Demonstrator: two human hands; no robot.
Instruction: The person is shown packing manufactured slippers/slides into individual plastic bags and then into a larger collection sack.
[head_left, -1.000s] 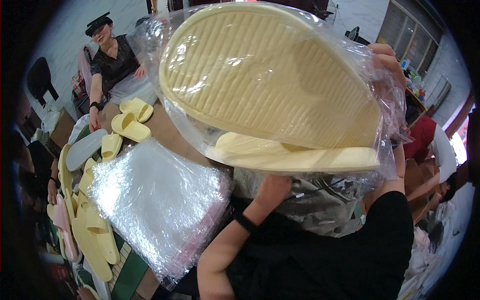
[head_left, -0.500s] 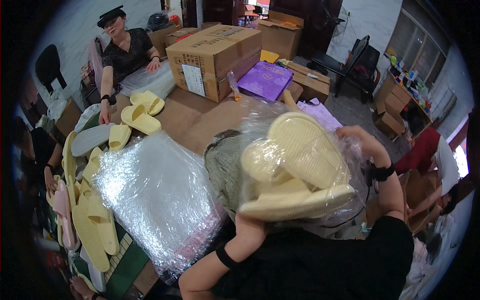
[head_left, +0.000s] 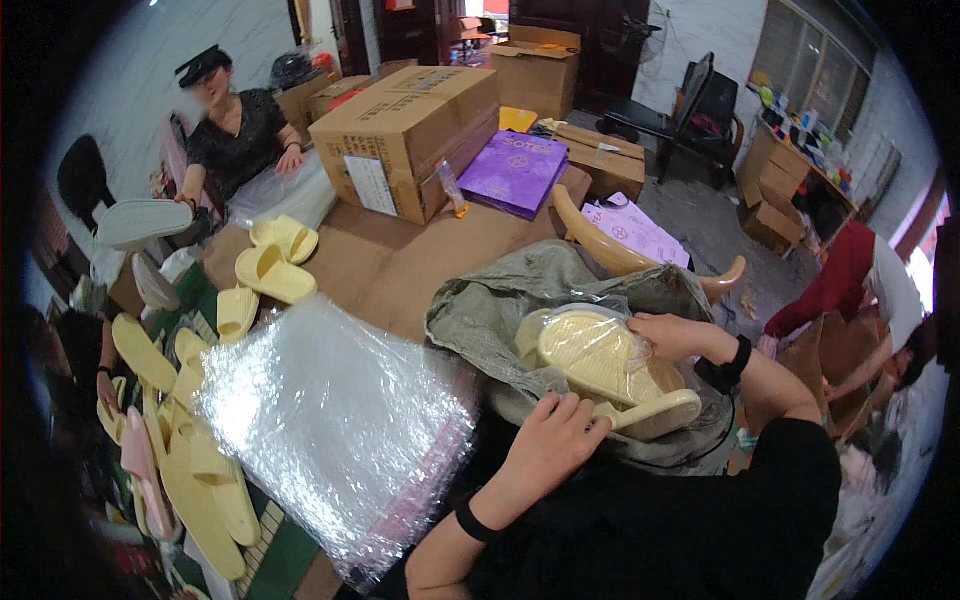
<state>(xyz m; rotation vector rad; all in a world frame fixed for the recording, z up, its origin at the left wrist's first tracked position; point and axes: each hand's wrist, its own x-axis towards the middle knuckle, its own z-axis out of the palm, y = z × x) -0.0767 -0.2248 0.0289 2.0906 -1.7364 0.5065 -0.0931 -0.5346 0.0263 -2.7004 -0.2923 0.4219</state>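
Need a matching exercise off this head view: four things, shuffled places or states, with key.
1. bagged slippers
2. stack of plastic bags
3. pink slipper
4. purple package

A. beside the large carton
B. between left hand and right hand
C. clear, pinkish along one edge
D. far left, near loose yellow slippers

Pairs: 1-B, 2-C, 3-D, 4-A

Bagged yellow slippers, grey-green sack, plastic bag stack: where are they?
Bagged yellow slippers (head_left: 590, 347): head view, ribbed surface.
Grey-green sack (head_left: 475, 312): head view, left side.
Plastic bag stack (head_left: 335, 425): head view, top bag's middle.
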